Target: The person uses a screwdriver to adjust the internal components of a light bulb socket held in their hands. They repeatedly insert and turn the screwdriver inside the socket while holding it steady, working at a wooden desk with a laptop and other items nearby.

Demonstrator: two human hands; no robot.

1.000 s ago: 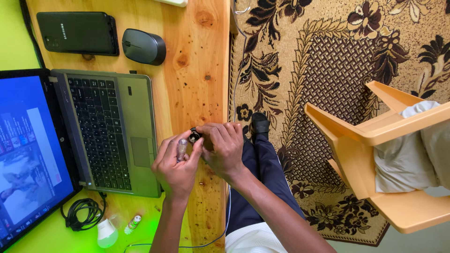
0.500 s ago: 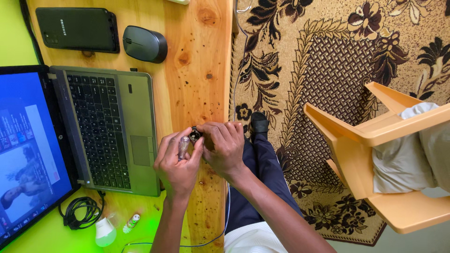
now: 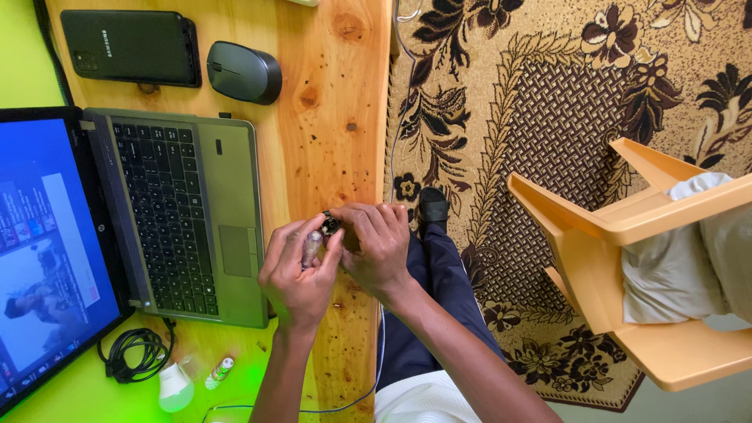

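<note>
Honey-brown knotty wooden table (image 3: 329, 117), grey mouse (image 3: 244, 72), black phone (image 3: 129, 47), brown-and-cream floral carpet (image 3: 533, 94), orange chair (image 3: 627, 258)

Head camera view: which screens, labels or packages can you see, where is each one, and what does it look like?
Open grey laptop's screen: far left edge of the wooden desk, lit blue with a pale window panel.
Black rectangular smartphone: top left, lying flat, its surface dark, beside a grey computer mouse.
Small clear vial with a green-and-red label: lower left, lying near a coiled black cable.

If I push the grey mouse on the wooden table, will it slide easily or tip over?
The grey mouse would probably slide rather than tip, since it looks low and rounded. It seems light for its size. The wooden table looks smooth, so little should stop it.
</note>
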